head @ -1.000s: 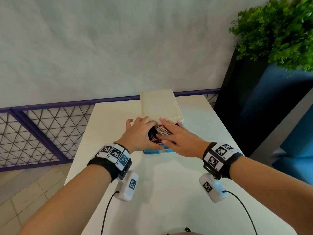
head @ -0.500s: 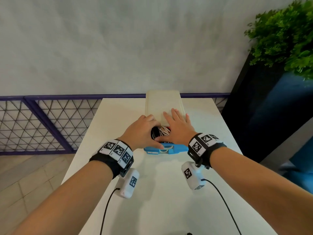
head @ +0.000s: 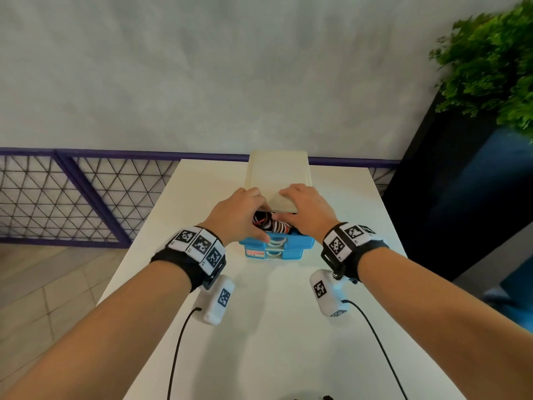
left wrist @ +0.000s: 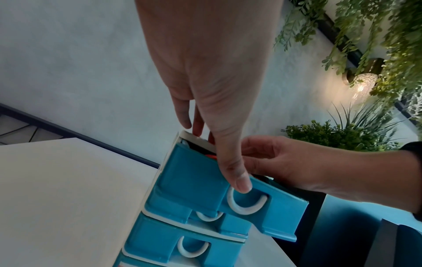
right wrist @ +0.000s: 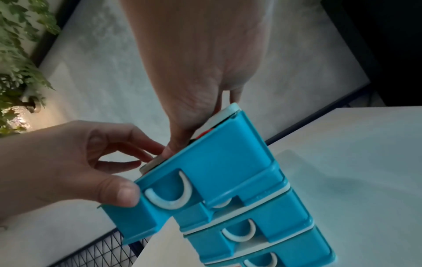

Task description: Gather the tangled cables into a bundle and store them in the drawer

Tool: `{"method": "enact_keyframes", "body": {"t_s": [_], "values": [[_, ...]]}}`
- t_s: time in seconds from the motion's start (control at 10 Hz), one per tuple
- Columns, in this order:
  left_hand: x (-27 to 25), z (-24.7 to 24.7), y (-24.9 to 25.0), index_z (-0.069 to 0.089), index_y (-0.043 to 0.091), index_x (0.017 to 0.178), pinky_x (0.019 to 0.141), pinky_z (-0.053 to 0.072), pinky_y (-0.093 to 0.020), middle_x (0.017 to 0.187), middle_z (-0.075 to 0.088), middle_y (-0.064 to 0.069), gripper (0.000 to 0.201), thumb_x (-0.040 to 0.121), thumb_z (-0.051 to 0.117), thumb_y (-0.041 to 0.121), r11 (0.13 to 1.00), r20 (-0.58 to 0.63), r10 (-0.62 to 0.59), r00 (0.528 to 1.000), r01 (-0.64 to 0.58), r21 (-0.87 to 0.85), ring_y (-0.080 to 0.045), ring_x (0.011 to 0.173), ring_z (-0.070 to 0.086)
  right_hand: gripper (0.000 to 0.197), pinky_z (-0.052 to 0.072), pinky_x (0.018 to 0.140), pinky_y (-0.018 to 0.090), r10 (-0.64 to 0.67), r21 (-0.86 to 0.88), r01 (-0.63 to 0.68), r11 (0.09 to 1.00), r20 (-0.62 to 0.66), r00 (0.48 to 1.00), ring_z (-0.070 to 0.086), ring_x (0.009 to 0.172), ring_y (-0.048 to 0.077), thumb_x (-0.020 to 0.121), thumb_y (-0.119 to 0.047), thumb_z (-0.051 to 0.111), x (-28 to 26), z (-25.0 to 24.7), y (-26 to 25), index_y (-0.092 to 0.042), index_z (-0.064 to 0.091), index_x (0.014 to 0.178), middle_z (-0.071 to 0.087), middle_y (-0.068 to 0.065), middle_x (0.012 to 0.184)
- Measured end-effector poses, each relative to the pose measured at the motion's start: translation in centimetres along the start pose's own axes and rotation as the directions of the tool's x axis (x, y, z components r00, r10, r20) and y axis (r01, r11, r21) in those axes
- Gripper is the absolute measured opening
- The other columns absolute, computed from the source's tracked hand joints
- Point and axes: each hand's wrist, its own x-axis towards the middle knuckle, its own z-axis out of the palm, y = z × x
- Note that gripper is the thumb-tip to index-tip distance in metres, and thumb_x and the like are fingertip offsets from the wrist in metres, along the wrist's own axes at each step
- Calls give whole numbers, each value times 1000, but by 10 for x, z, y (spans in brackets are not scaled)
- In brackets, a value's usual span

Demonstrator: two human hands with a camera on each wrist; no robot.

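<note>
A small drawer unit with a cream top (head: 277, 174) stands at the table's far middle. Its blue top drawer (head: 291, 242) (left wrist: 194, 180) (right wrist: 217, 162) is partly pulled out. It holds a bundle of red, black and white cables (head: 269, 222) (left wrist: 211, 156) (right wrist: 204, 133). My left hand (head: 242, 217) reaches over the drawer's left side. The left thumb (left wrist: 239, 184) (right wrist: 121, 195) presses on the drawer front beside the white handle. My right hand (head: 305, 206) (right wrist: 200, 72) lies with straight fingers on the cream top, thumb down on the cables.
Below the top drawer are more blue drawers (head: 274, 253), pushed in. The white table (head: 259, 327) stretches toward me. A purple mesh fence (head: 72, 197) runs behind on the left. A dark planter with a green plant (head: 490, 62) stands at the right.
My right hand has shifted from over the cables up onto the cream top. The left thumb has stayed on the drawer front. The open gap over the cables looks narrower.
</note>
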Motion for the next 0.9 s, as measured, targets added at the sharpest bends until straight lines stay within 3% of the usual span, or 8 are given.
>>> {"method": "enact_keyframes", "body": {"t_s": [0.2,0.3,0.4,0.5,0.6,0.7,0.8,0.9], "values": [[5,0,7,60,23,111,68,44,-34,105,51,7,53,66,80,44,999,-54,-44,998,45,26,-15,102,46,54,37,99,35,-12,-43,13,999,23,1000,45,121,25,91,-51,57,-2,-5,-7,-17,52,133,51,5,132],[10,8,13,60,20,96,61,38,-31,96,52,5,31,74,75,36,994,-167,-53,985,68,88,-17,96,49,55,36,101,36,-10,-58,15,998,85,996,45,123,29,93,-50,53,-1,-9,-7,-15,51,135,50,8,133],[16,18,16,53,21,76,52,37,-31,84,52,4,18,79,70,23,989,-304,-34,952,76,127,-19,84,53,59,31,108,38,-2,-62,11,998,150,989,38,135,32,95,-49,51,-1,-12,-6,-16,44,143,42,12,146],[18,23,16,45,25,67,47,26,-25,76,50,5,30,74,73,18,992,-361,9,932,36,119,-19,74,51,63,24,115,39,-13,-50,23,998,191,982,27,144,32,96,-45,52,-3,-13,-4,-16,35,149,28,13,157],[15,23,15,48,21,67,44,19,-22,75,50,4,28,73,75,17,992,-377,13,926,36,122,-19,73,51,63,21,118,40,-33,-46,42,998,183,982,23,146,30,97,-39,53,-7,-15,-5,-15,31,151,25,13,158],[13,24,12,49,21,72,49,31,-27,82,51,4,25,75,73,22,989,-348,9,937,43,141,-18,79,52,63,15,120,43,-16,-60,28,998,200,980,15,149,28,98,-36,52,-11,-14,-7,-17,27,153,18,11,162],[15,9,15,55,24,81,60,39,-30,90,51,6,15,80,69,27,995,-243,-39,969,61,81,-16,90,53,64,16,120,45,-1,-71,17,997,222,975,14,149,26,98,-35,52,-6,-18,-11,-19,24,153,16,11,162],[12,1,4,61,21,99,75,45,-33,101,55,3,17,85,64,31,1000,-110,-25,994,25,-1,-18,98,56,63,11,120,52,20,-86,3,996,268,963,9,150,24,100,-37,46,-9,-23,-9,-23,18,155,10,9,164]]}}
